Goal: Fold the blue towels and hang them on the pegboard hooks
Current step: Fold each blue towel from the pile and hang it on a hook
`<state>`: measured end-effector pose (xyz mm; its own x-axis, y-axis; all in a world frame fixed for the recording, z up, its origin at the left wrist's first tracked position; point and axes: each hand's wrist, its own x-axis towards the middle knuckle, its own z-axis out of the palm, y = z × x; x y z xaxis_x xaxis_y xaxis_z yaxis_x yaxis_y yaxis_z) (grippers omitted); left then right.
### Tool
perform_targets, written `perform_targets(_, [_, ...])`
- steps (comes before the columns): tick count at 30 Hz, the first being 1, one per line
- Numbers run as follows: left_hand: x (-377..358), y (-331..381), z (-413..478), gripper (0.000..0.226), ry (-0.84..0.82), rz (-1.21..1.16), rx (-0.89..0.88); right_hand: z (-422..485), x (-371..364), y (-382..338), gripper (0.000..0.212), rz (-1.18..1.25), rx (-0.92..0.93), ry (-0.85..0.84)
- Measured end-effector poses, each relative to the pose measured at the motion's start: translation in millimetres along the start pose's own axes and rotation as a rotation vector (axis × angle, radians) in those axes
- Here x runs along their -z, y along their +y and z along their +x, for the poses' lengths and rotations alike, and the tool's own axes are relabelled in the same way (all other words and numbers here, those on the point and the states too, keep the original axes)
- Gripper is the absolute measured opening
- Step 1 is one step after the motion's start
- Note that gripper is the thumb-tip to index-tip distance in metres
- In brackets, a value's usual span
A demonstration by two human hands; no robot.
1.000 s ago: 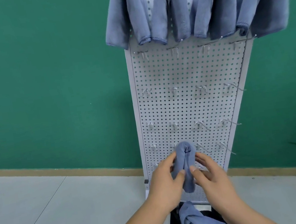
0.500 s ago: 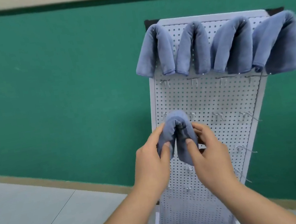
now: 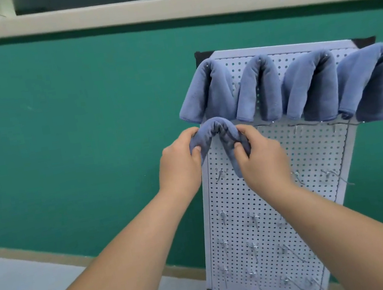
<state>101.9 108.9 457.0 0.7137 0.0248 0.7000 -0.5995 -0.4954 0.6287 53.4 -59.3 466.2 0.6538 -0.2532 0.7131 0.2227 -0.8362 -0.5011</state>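
The left hand [image 3: 180, 163] and right hand [image 3: 260, 157] are each pinching one side of the folded blue towel [image 3: 218, 129], holding it arched against the pegboard [image 3: 311, 151] just below the four hung towels [image 3: 311, 85] — hanging is apparently proceeding, calling next for seating the fold over a second-row hook [image 3: 296, 128].

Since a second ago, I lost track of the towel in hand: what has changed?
The left hand and right hand lifted the folded towel from low on the pegboard to just under the leftmost of the four hung towels. Both still pinch it, one each side. The hung towels stayed on the top row.
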Motion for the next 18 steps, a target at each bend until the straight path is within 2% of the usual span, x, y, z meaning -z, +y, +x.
perform_targets(8, [-24.1,-5.9,24.5,0.032,-0.039,0.007,0.091,22.5,-20.9,11.5,0.023,-0.097,-0.034,0.034])
perform_targets(12, [-32.2,-16.6,19.4,0.034,-0.111,0.097,0.077,17.9,-30.7,19.4,0.02,-0.107,0.014,-0.041])
perform_targets(15, [-36.5,-32.7,-0.2,0.031,-0.119,0.083,0.054,-0.5,-36.0,32.1,0.03,-0.157,0.092,-0.106])
perform_targets(18, [-43.9,-51.1,-23.0,0.032,-0.089,0.005,0.083,-18.6,-36.1,42.9,0.057,-0.126,0.116,-0.144])
